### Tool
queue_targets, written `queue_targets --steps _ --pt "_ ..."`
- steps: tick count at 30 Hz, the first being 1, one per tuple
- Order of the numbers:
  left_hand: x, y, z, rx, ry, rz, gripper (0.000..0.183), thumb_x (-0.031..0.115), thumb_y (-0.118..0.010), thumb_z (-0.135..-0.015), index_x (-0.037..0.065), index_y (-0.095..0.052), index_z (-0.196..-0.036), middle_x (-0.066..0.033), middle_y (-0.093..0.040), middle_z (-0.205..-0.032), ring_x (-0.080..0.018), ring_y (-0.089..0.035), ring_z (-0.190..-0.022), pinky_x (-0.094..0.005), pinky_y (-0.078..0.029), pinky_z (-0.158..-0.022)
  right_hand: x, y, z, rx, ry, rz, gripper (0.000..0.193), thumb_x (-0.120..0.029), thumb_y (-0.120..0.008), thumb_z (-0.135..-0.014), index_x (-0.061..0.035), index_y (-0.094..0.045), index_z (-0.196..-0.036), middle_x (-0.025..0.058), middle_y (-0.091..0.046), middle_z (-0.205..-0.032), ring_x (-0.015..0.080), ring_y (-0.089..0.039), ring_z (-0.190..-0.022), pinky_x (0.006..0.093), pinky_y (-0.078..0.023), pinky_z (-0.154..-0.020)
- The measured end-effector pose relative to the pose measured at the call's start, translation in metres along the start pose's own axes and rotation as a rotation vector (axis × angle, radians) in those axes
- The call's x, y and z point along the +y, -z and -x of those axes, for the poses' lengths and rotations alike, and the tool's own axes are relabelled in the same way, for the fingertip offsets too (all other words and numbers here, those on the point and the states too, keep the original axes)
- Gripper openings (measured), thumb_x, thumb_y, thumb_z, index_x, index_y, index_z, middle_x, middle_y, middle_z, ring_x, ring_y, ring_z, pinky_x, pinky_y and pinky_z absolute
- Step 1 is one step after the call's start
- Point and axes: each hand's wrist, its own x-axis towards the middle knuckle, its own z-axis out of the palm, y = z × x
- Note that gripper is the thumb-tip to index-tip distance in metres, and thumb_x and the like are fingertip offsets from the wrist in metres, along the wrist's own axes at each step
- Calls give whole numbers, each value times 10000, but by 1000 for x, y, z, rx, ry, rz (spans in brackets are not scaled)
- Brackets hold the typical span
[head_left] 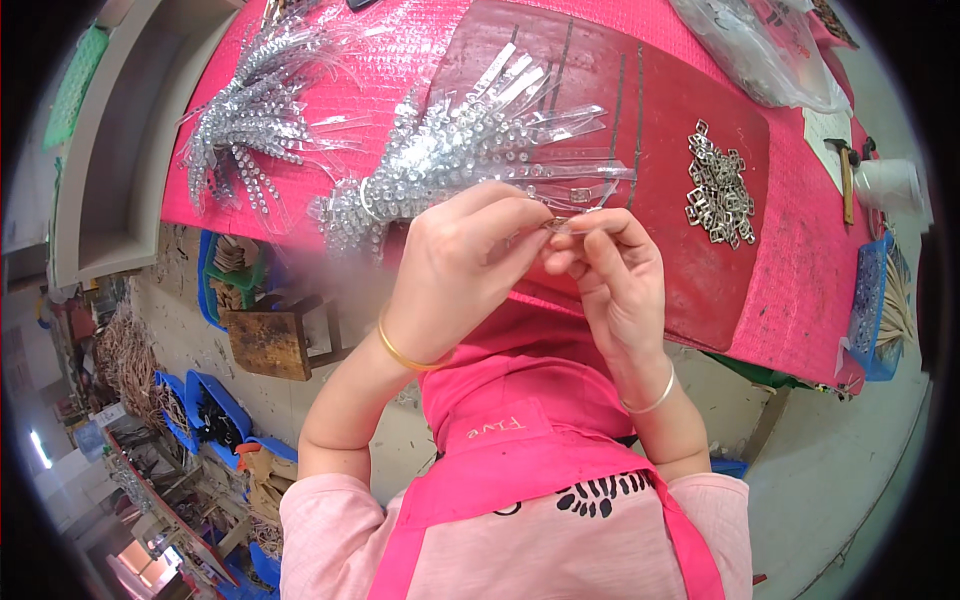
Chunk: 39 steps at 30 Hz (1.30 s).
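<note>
My left hand and my right hand meet above the near edge of a dark red mat, fingertips almost touching. Both pinch a thin clear strap; a small part near the left fingertips looks like metal, but the fingers hide most of it. Just beyond them lies a large bundle of clear straps studded with shiny round stones, tied by a white band. Right of my hands, a pile of small square metal buckles rests on the mat.
Another studded bundle lies at the far left of the pink-covered table. A plastic bag, a hammer, a white spool and a blue basket line the right side. A wooden stool stands lower left.
</note>
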Motion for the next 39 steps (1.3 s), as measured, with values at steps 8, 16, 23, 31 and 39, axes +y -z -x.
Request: queue_targets --steps 8,16,23,31,39 --pt "-4 -13 10 125 97 30 91 -6 -616 -689 -2 -597 -778 -107 -581 -674 -186 -576 -558 -265 -433 -490 14 1 -4 -38 -294 -386 144 -108 -561 -820 -92 -460 -719 -14 -483 -613 29 -321 -401 194 -252 -374" --pt "-5 -20 17 208 -108 -27 130 -35 -618 -674 2 -602 -799 -99 -583 -715 -201 -575 -572 -270 -445 -507 19 -11 -3 101 -52 -109 146 -173 -563 -825 -46 -492 -838 -36 -385 -605 16 -330 -454 165 -256 -393" --pt "-29 -7 27 7 -494 -248 185 69 -630 -585 77 -603 -768 7 -565 -713 -155 -464 -616 -280 -363 -577 12 17 -5 -93 -143 5 66 -75 -579 -799 -11 -585 -783 -34 -513 -741 25 -427 -610 176 -351 -540" --pt "-26 17 11 -492 -448 -298 101 64 -605 -627 65 -505 -640 -111 -506 -1090 -272 -460 -1063 -448 -286 -970 -22 43 -30 -215 520 1822 244 -156 -624 -695 -103 -570 -927 29 -518 -937 208 -467 -923 374 -299 -821" --pt "-42 12 14 -489 -491 -374 133 47 -596 -610 49 -483 -680 -123 -501 -1101 -250 -494 -1021 -432 -351 -914 -30 43 -19 -40 423 1546 255 -135 -623 -708 -76 -576 -951 62 -530 -865 214 -498 -849 328 -344 -743"
